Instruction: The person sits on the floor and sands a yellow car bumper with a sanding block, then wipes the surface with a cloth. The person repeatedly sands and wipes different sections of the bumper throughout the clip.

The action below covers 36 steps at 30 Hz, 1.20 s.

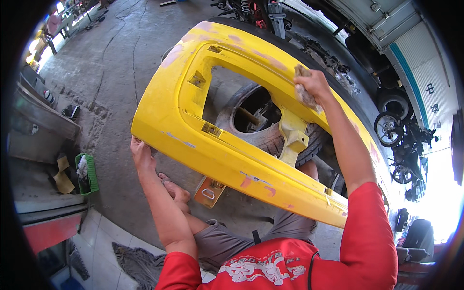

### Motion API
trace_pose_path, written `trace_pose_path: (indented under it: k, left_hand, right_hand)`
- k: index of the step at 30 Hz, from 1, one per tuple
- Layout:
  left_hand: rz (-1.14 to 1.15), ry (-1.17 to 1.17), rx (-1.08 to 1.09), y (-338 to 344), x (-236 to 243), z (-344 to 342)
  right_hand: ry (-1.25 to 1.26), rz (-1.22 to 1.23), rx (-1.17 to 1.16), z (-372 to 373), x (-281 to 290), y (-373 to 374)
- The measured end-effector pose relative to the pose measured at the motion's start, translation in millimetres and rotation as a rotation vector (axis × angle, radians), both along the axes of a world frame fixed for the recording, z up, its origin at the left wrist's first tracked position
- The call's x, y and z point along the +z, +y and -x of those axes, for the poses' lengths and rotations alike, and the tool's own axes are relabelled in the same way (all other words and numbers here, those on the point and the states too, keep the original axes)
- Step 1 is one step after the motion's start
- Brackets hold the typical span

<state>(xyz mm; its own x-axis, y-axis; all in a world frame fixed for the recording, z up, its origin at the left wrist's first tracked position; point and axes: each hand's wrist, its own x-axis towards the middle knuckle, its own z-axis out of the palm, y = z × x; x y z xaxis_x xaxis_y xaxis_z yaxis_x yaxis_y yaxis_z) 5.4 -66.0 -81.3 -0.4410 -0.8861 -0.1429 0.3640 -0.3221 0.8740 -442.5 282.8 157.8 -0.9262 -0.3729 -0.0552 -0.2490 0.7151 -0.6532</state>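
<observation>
A large yellow vehicle panel [166,126], apparently a bumper, lies across a tire [231,112] in front of me. Pinkish filler patches and scraped spots mark its paint, and a big rectangular opening runs through it. My left hand [143,153] holds the panel's near left corner, its fingertips partly hidden by the edge. On the far right side, my right hand [316,86] is closed round a crumpled, dirty beige rag [304,92] against the yellow surface.
An orange box-like thing with a metal handle [207,193] sits on the floor by my foot. At left stands a green basket [87,174]. Cables cross the concrete floor [113,53]. Motorcycle parts [253,12] lie beyond the panel; a parked motorcycle [406,154] and a white truck [425,67] are at right.
</observation>
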Motion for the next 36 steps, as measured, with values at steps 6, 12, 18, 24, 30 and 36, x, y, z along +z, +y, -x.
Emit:
trace_pose_path:
  k: [6,12,18,24,30,36]
  left_hand:
    - [0.001,-0.111,0.063,-2.7,3.5,-6.1]
    - [-0.022,-0.136,0.037,-2.6,2.0,-8.0]
    - [0.004,0.028,-0.101,-1.2,-8.1,1.2]
    - [0.022,-0.019,-0.062,2.3,-5.5,0.8]
    - [-0.002,-0.096,-0.023,0.8,4.8,-6.2]
    - [0.119,0.022,-0.097,10.2,7.1,0.8]
  right_hand:
    - [-0.039,0.009,0.016,15.1,1.2,20.3]
    - [-0.043,0.011,-0.185,4.7,3.7,161.1]
    - [-0.016,0.063,-0.264,-5.6,-1.7,201.9]
    - [-0.019,0.029,-0.14,4.6,-5.6,131.7]
    - [-0.023,0.023,-0.173,0.3,4.3,157.2]
    - [-0.019,-0.012,-0.296,-11.5,7.3,231.4]
